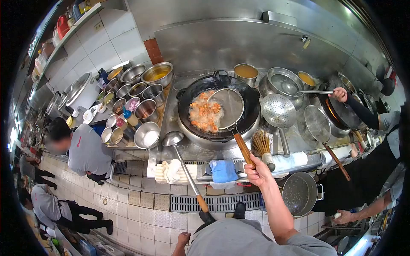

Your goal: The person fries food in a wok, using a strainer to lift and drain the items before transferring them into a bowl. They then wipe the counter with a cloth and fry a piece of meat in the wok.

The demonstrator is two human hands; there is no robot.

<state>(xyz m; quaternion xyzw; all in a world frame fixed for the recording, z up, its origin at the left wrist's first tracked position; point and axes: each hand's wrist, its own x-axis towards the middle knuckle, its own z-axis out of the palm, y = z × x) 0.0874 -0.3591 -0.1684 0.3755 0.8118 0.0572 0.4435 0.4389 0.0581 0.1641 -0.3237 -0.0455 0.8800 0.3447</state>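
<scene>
A mesh strainer (229, 104) with a wooden handle is in my right hand (258, 170), its fingers wrapped round the handle's end. The strainer's mesh lies in the right part of a black wok (188, 96), beside orange-brown food pieces (206, 112) in bubbling oil. My left hand (183, 239) hangs low by my body at the bottom of the view, with its fingers curled; what they hold, if anything, cannot be made out. A long ladle (173, 138) rests on the counter's left part, its wooden handle sticking out past the front edge.
Metal bowls (157, 73) and a pot of yellow liquid (246, 71) stand around the wok. A perforated ladle (278, 111), bamboo brush (261, 144) and blue cloth (224, 170) are near the edge. A co-worker's hand (340, 94) holds a ladle at right. People stand at left.
</scene>
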